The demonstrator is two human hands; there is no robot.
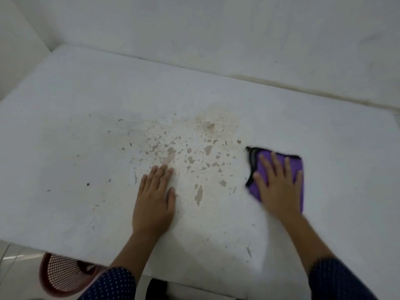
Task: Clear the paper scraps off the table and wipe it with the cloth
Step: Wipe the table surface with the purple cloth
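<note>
Right hand (279, 187) flat, fingers spread, pressing the purple cloth (263, 163) onto the table (75, 126), right of the brown stains (194, 152) (chipped paint, perhaps); left hand (157, 195) lies flat at their near-left edge.

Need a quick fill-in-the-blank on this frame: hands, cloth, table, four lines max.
1. The right hand presses flat on a cloth whose colour is ____.
2. The left hand lies flat on the bare table and holds ____.
3. The mesh basket shows below the table's near edge, on the person's ____ side.
4. The cloth lies to the ____ of the brown-stained patch.

Missing words: purple; nothing; left; right.
</note>
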